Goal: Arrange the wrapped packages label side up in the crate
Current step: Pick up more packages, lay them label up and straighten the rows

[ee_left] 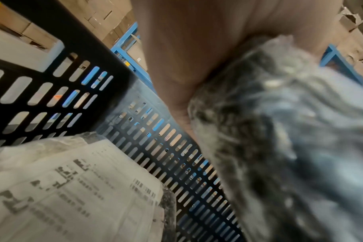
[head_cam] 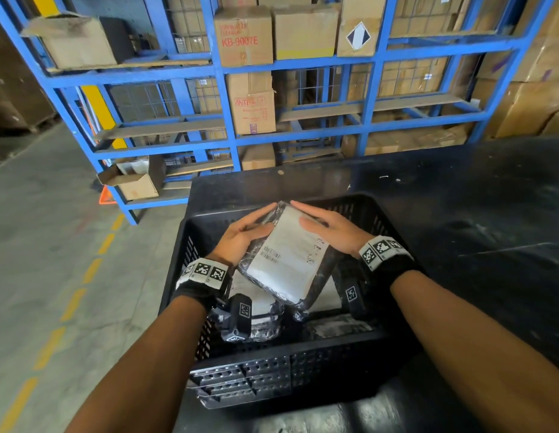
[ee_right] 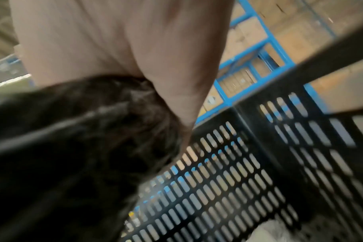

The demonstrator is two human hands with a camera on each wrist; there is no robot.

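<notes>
Both hands hold one wrapped package (head_cam: 287, 260) tilted above the black slotted crate (head_cam: 272, 351), its white label facing up. My left hand (head_cam: 253, 229) grips the package's left edge, thumb on top. On the right edge my right hand (head_cam: 318, 223) grips it the same way. Other wrapped packages (head_cam: 262, 310) lie on the crate floor beneath. In the left wrist view the held package (ee_left: 290, 147) is a blur against the palm (ee_left: 197, 49), and a labelled package (ee_left: 72, 188) lies below by the crate wall (ee_left: 83, 41). The right wrist view shows the palm (ee_right: 114, 41) over the package's dark wrap (ee_right: 72, 147).
The crate stands at the left end of a black table (head_cam: 459, 214). Blue shelving (head_cam: 228, 104) loaded with cardboard boxes rises behind it. To the left is concrete floor with a dashed yellow line (head_cam: 72, 304), and an open carton (head_cam: 134, 182) sits on a low shelf.
</notes>
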